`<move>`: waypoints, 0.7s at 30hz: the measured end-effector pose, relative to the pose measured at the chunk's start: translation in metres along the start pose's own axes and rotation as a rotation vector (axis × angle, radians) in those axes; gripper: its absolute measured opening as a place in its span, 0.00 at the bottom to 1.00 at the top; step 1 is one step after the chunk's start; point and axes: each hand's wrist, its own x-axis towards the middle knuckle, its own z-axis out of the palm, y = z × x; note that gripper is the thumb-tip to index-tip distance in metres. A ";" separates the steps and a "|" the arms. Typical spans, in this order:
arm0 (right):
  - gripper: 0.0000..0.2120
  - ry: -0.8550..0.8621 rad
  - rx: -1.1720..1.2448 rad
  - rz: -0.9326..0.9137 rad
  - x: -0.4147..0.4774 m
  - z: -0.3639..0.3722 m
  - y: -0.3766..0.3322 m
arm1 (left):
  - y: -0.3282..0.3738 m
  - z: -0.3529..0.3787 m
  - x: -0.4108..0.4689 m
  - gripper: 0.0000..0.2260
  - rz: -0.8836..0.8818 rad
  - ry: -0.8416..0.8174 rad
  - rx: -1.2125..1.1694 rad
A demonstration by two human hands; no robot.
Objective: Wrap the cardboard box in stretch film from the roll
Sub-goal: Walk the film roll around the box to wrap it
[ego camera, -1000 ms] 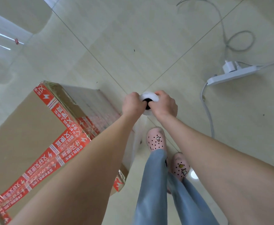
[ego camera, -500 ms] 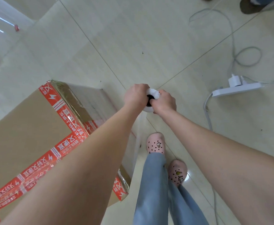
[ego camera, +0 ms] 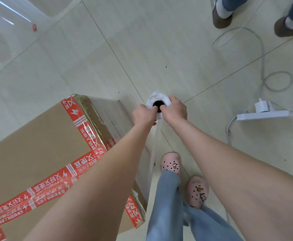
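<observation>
A large cardboard box (ego camera: 38, 145) with red printed tape stands on the floor at the lower left. Seen end-on, the white stretch film roll (ego camera: 157, 100) with a dark core hole is held upright just past the box's far right corner. My left hand (ego camera: 143, 114) grips its left side and my right hand (ego camera: 175, 108) its right side. A clear sheet of film (ego camera: 153, 146) runs down from the roll toward the box's right side, whose lower part my left arm hides.
A white power strip (ego camera: 263, 115) with a plugged-in adapter and looping grey cables (ego camera: 277, 82) lies on the tiled floor to the right. Another person's feet (ego camera: 223, 16) stand at the top right. My own feet in pink clogs (ego camera: 170, 162) are beside the box.
The view has shifted forward along the box's right side; both hands still hold the roll. The power strip sits lower in view and another person's feet have appeared at the top right.
</observation>
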 end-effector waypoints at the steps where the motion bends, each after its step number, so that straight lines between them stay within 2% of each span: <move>1: 0.03 -0.004 -0.028 -0.012 0.003 -0.002 -0.003 | 0.001 0.000 0.001 0.06 -0.003 -0.019 0.010; 3: 0.02 -0.020 -0.077 -0.027 0.008 -0.006 -0.007 | 0.007 -0.001 0.007 0.07 0.074 -0.039 0.122; 5: 0.03 -0.036 -0.114 -0.034 0.013 -0.010 -0.012 | 0.019 -0.004 0.013 0.08 0.257 -0.042 0.355; 8: 0.09 -0.075 -0.177 -0.052 0.018 -0.013 -0.018 | 0.037 -0.008 0.020 0.18 0.429 -0.063 0.610; 11: 0.05 -0.106 -0.238 -0.084 0.026 -0.016 -0.029 | 0.051 -0.011 0.026 0.11 0.465 -0.062 0.722; 13: 0.06 -0.130 -0.261 -0.088 0.033 -0.019 -0.040 | 0.060 -0.015 0.029 0.07 0.452 -0.026 0.729; 16: 0.07 -0.133 -0.305 -0.115 0.041 -0.022 -0.055 | 0.064 -0.020 0.035 0.03 0.367 0.015 0.611; 18: 0.05 -0.126 -0.316 -0.151 0.044 -0.020 -0.065 | 0.066 -0.026 0.039 0.04 0.318 0.057 0.524; 21: 0.16 -0.112 -0.289 -0.199 0.048 -0.011 -0.084 | 0.065 -0.041 0.048 0.04 0.230 0.131 0.407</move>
